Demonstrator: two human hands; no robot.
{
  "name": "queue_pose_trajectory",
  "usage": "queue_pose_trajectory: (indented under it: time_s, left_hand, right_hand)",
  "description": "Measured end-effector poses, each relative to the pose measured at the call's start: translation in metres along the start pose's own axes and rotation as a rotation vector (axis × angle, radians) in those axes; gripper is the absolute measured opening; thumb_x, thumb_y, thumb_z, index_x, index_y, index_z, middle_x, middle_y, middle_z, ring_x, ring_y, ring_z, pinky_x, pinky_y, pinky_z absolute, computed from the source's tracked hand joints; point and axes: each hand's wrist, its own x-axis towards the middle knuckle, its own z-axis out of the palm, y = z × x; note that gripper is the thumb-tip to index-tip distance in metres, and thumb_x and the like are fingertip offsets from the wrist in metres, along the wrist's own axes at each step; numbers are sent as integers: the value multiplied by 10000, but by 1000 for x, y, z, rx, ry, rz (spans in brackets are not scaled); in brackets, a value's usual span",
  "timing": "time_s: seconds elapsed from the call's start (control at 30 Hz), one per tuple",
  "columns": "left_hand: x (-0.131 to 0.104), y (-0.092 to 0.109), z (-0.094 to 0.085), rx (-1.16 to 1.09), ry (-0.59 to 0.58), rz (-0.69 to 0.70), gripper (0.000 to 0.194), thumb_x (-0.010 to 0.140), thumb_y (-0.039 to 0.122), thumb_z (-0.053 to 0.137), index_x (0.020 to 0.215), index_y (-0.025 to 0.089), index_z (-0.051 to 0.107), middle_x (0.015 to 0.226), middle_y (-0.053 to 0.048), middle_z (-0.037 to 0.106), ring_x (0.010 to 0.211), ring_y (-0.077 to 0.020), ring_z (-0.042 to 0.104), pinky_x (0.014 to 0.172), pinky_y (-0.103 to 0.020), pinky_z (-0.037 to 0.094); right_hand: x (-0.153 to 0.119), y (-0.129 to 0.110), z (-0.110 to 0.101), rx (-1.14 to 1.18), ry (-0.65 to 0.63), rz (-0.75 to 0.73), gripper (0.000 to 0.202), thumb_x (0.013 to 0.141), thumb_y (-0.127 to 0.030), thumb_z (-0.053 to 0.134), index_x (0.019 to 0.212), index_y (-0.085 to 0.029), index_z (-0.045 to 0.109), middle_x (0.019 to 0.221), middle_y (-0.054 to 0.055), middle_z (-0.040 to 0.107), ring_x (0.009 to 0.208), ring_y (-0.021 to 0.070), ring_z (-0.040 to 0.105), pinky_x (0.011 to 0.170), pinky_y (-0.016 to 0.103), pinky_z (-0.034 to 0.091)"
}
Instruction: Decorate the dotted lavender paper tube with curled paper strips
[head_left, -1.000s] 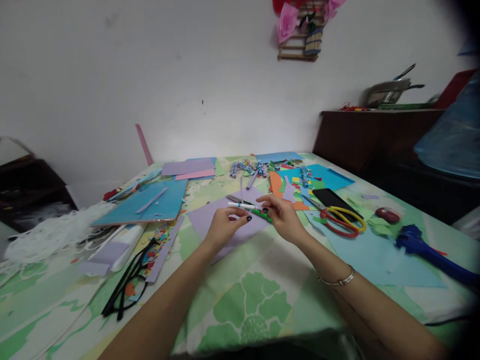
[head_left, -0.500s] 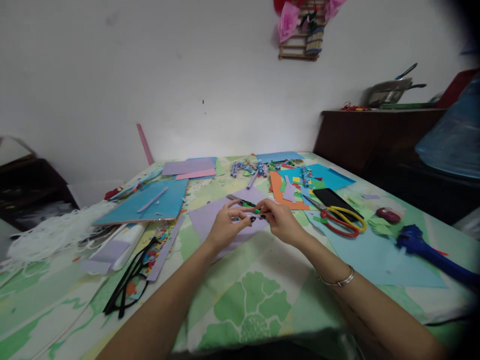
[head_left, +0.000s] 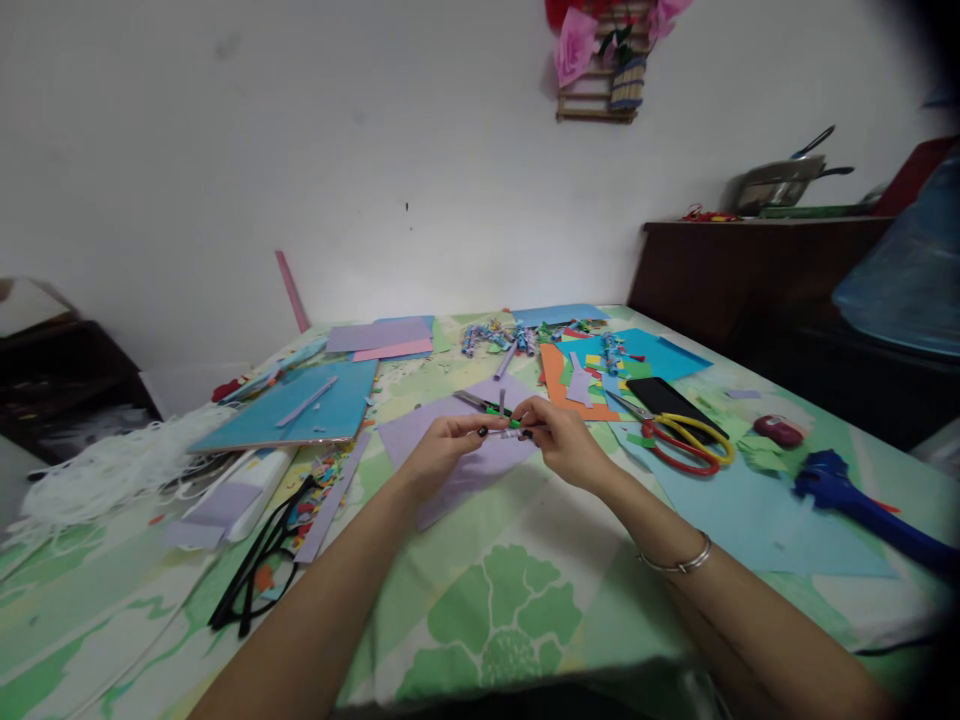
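Observation:
Between my hands is a small, thin purple paper roll (head_left: pixel 505 434), with a narrow strip standing up from it. My left hand (head_left: pixel 442 447) is closed, its fingertips and thumb pinching the roll's left end. At the other end, my right hand (head_left: pixel 562 437) pinches it with thumb and fingers; part of the roll is hidden there. Just behind the fingers lie small scissors (head_left: pixel 471 401) with green and black handles, partly covered by my right hand. Underneath both hands a purple paper sheet (head_left: pixel 457 485) is spread on the tablecloth.
At right are scissors (head_left: pixel 679 450) with red and yellow handles, a phone (head_left: pixel 667 400), light-blue paper (head_left: pixel 772 530) and a blue glue gun (head_left: pixel 847 495). Glasses (head_left: pixel 259 570) and a blue folder (head_left: pixel 300 405) lie left. Paper scraps and rolled pieces (head_left: pixel 495 338) sit at the back.
My left hand has turned flatter, its raised fingers coming down onto the roll. The narrow strip now stands up between the hands. My right hand has barely moved.

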Motion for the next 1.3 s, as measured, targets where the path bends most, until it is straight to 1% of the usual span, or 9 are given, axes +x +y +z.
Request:
queue_pose_trajectory:
  time_s: [0.1,0.17,0.4,0.5,0.67,0.77,1.03,1.2,1.3]
  left_hand:
    - [0,1,-1,-31,-52,-50,383,723,281,657,1095,193,680,1072,-68,691,968,-227,615,829,-320,447]
    - [0,2,0,11,-40,-77,424,701,308,683,1104,176,673,1050,-75,696,889,-220,628,772,-306,458]
    - [4,1,5,244,98,21,250,683,310,676,848,133,740,829,-71,682,773,-184,592,682,-264,445]
    - [3,3,4,169,85,-7,234,652,285,689,826,135,733,808,-48,652,714,-148,563,640,-240,418]
    - [0,6,3,-59,0,-157,319,551,114,659,864,142,716,766,-17,675,681,-132,571,629,-225,402]
    - [1,5,4,-65,36,-73,311,538,85,640,832,145,724,738,-11,676,673,-137,578,629,-230,416]
    - [1,5,8,69,150,256,96,598,145,743,692,164,742,771,-65,696,739,-180,634,705,-284,479]
    - [1,2,10,79,208,306,102,633,221,755,711,156,738,772,-80,696,753,-191,635,720,-302,484]
    - [1,0,13,25,218,257,141,660,264,740,726,141,721,793,-79,690,772,-189,622,722,-301,478]
  right_hand:
    - [0,0,0,23,29,-2,327,718,24,410,911,-199,550,779,33,653,737,165,617,643,251,426]
    - [0,1,1,16,55,-10,317,712,21,418,899,-197,554,785,34,654,736,164,612,638,250,431]
    - [-1,2,1,-26,82,-47,300,715,10,429,893,-193,560,772,29,647,721,163,602,626,246,426]
    - [0,1,1,-40,92,-69,313,709,19,424,885,-196,568,765,23,639,705,157,595,618,240,422]
    - [0,0,0,-44,117,-98,350,673,47,411,856,-193,587,768,24,651,695,149,600,607,226,423]
    - [0,-1,-1,-3,124,-88,353,664,48,407,849,-190,593,787,25,666,719,148,611,627,228,440]
    - [-1,-5,2,153,67,-60,337,661,26,403,835,-182,604,750,21,669,688,138,620,600,225,454]
    - [-2,-6,3,167,71,-53,331,670,18,403,833,-178,614,740,21,669,677,135,616,598,226,453]
    - [-2,-7,1,125,82,-59,320,672,15,411,823,-177,617,709,15,657,641,129,596,578,221,436]
